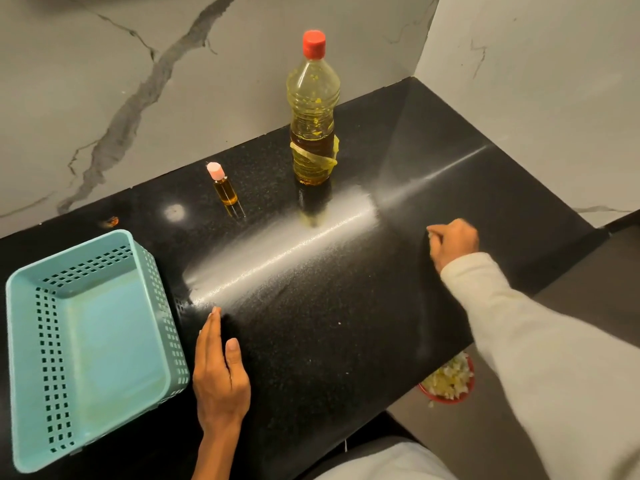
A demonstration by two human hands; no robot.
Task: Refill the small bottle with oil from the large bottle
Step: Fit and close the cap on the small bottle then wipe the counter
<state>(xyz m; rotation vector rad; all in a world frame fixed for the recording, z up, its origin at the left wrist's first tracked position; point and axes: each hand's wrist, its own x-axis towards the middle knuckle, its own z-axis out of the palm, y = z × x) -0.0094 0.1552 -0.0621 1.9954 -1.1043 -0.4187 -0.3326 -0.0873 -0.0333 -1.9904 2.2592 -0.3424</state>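
Lower left of frame: a teal perforated basket [48, 358] sits on the black countertop [346, 306], open side up. Nothing is visible in it.

Just right of the basket, bottom centre-left: the person's left hand [220, 372] rests on the countertop. Its fingers are straight and close together, pointing toward the top of the frame, with the thumb spread to the right. It holds nothing. It lies near the basket's right wall; contact cannot be confirmed.

Centre-left, upper half: the small bottle [223, 185] stands upright on the countertop near the marble wall [104, 81]. It has a pale pink cap on and amber oil inside. Neither hand touches it.

Centre, upper half: the large bottle [313, 112] stands upright to the right of the small bottle and apart from it. Its red cap is on and yellow oil fills the lower part. Strips of peeling yellowish label hang around the body. Neither hand touches it.

Right of centre, mid-height: the right hand [452, 242] is on the countertop, well apart from both bottles. Its fingers are curled under toward the palm. Whether they grip anything cannot be told. A cream sleeve [519, 341] covers the forearm down to the lower right corner.

Lower right, below the countertop edge: a red bowl [460, 398] holds pale yellowish pieces and is partly hidden.
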